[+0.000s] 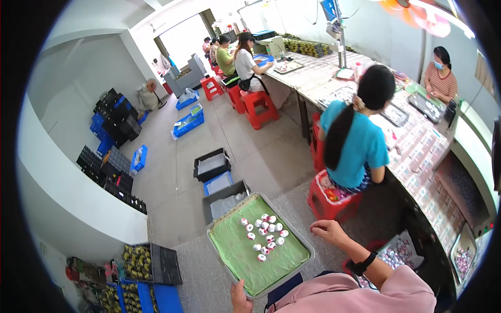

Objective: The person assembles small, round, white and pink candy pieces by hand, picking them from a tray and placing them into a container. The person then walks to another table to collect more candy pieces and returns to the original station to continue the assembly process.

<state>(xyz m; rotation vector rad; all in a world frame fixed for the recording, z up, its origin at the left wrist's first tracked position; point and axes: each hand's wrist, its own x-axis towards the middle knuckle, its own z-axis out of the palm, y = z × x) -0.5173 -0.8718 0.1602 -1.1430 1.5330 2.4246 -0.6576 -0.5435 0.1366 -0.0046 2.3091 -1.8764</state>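
Observation:
My left hand (pixel 241 298) is closed on the near left rim of a shallow metal tray (pixel 308 245), its thumb over the edge. A green cloth or sheet (pixel 235 250) lines the tray. On it lie several small white rounded pieces with pink-red and dark marks (pixel 271 227), grouped toward the middle and far side. My right hand (pixel 330 231) hangs in the air just off the tray's right edge, fingers loosely bent, with nothing visible in them. A black band (pixel 362 264) is on that wrist.
Ahead right, a person in a blue top (pixel 355 135) sits on a red stool (pixel 329 203) at a long worktable (pixel 422 161). Bins (pixel 224 203) stand on the floor beyond the tray. Crates of yellow-and-black pieces (pixel 138 263) are at lower left. Other people sit farther along the table.

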